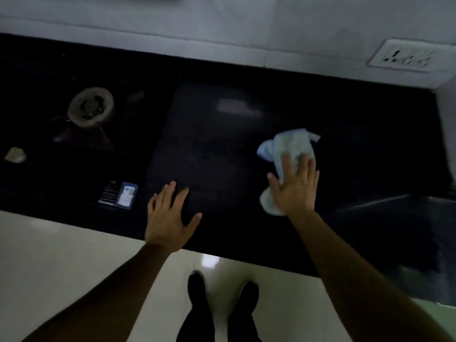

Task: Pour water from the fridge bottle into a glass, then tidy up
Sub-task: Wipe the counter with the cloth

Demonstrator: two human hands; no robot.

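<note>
A light blue cloth (288,144) lies bunched on the black countertop (222,144), right of centre. My right hand (294,185) presses flat on the cloth with straight, spread fingers, covering its middle. My left hand (169,218) rests flat on the counter near its front edge, fingers spread and holding nothing. No bottle or glass is in view.
A glass-top gas stove with a round burner (90,106) fills the counter's left part. A blue-and-white label (127,195) sits at the stove's front. A wall socket (402,56) is at the upper right. A pale object (15,155) shows at far left. My feet stand on light floor tiles below.
</note>
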